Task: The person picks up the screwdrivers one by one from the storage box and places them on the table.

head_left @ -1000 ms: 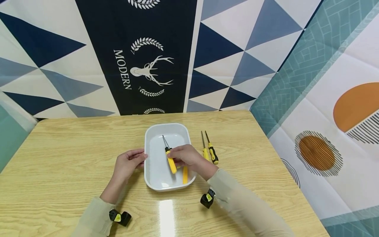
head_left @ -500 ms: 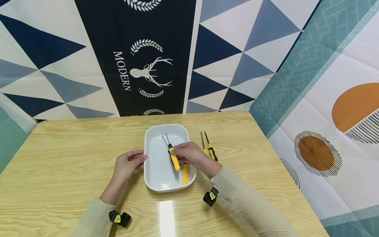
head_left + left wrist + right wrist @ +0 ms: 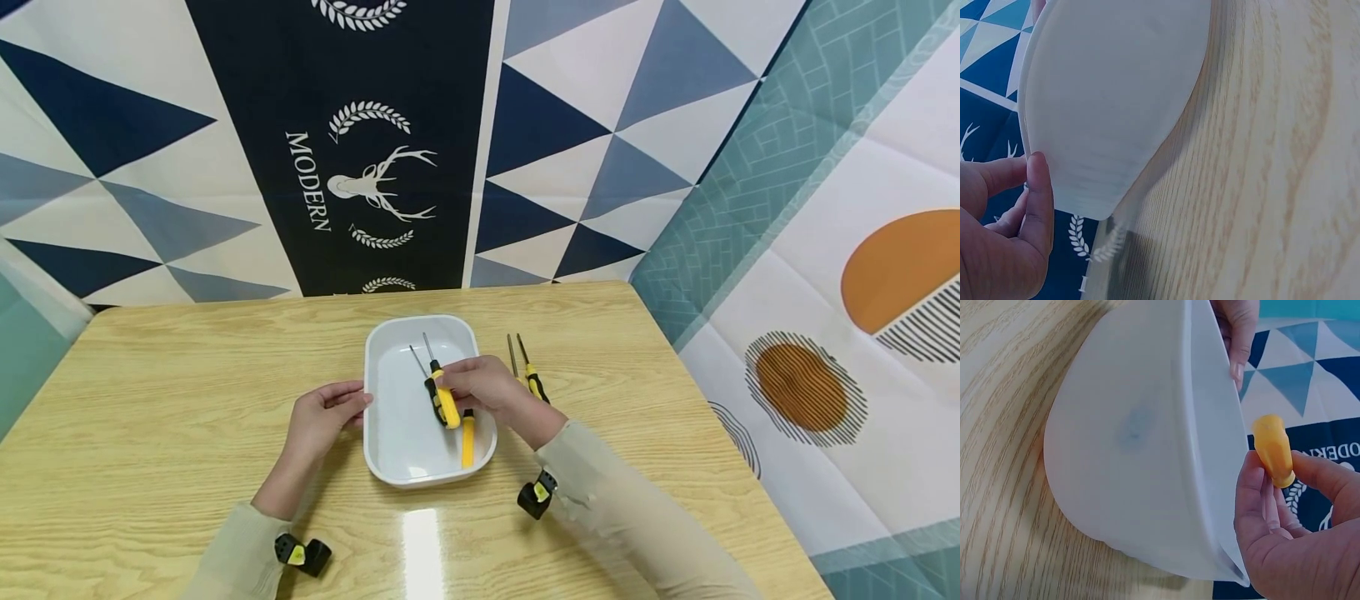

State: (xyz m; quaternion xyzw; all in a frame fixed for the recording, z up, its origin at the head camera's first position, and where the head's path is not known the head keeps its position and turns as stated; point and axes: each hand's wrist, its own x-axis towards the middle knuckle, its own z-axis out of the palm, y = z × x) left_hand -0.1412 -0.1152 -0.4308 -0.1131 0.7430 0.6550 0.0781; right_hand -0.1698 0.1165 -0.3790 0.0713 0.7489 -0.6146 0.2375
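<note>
A white tray (image 3: 397, 446) stands on the table, and my left hand (image 3: 321, 423) pinches its left rim between thumb and fingers. Over the tray's right half, my right hand (image 3: 491, 390) pinches a screwdriver (image 3: 448, 408) by its yellow handle, its thin shaft pointing to the far side. The right wrist view shows that yellow handle (image 3: 1274, 453) held between thumb and fingertips. Just left of it in the tray lies a black-and-yellow screwdriver (image 3: 432, 393). Another yellow handle (image 3: 468, 446) lies near the tray's right wall, its far end hidden by my right hand.
Right of the tray, two screwdrivers lie side by side on the table: a black-and-yellow one (image 3: 532, 379) and one showing mostly its shaft (image 3: 513, 354), with its handle behind my right hand. A patterned cloth wall (image 3: 390, 167) rises behind the wooden table (image 3: 187, 400).
My right hand has shifted the held screwdriver slightly right and away from me, uncovering more of the black-and-yellow screwdriver in the tray. My left hand stays on the rim.
</note>
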